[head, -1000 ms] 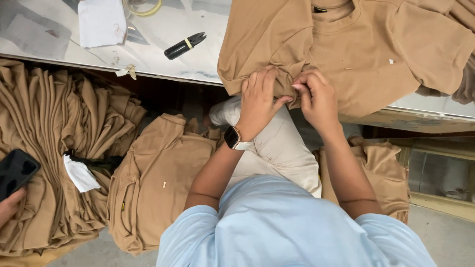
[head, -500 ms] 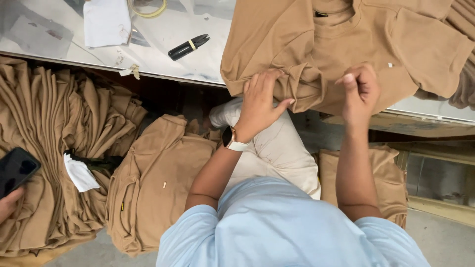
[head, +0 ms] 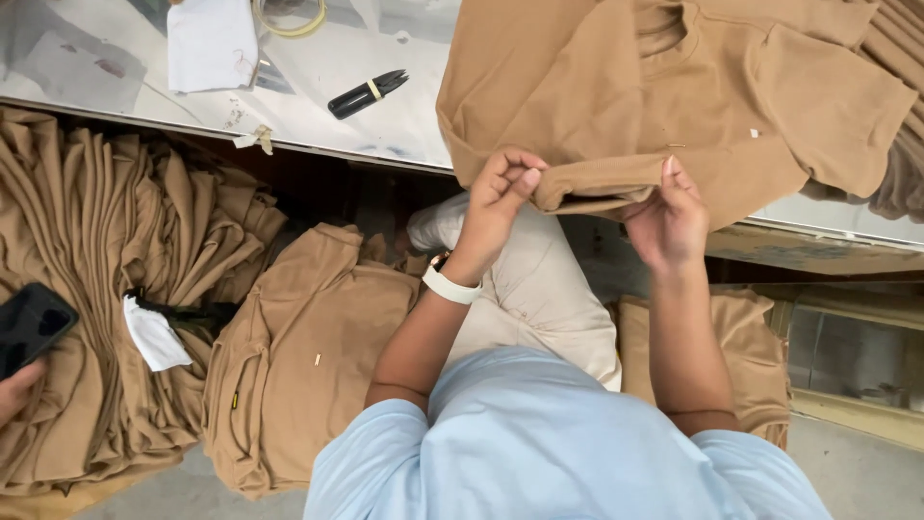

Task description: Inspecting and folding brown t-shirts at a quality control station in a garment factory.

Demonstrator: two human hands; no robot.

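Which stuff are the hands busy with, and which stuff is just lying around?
Busy with:
left hand and right hand, both pinching the hem of the tan shirt.

Lying around:
black clippers, white cloth, tape ring, piled tan shirts.

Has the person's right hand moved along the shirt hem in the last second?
Yes. The right hand has moved rightward along the hem of the tan shirt, away from the left hand, judged against the shirt's collar.
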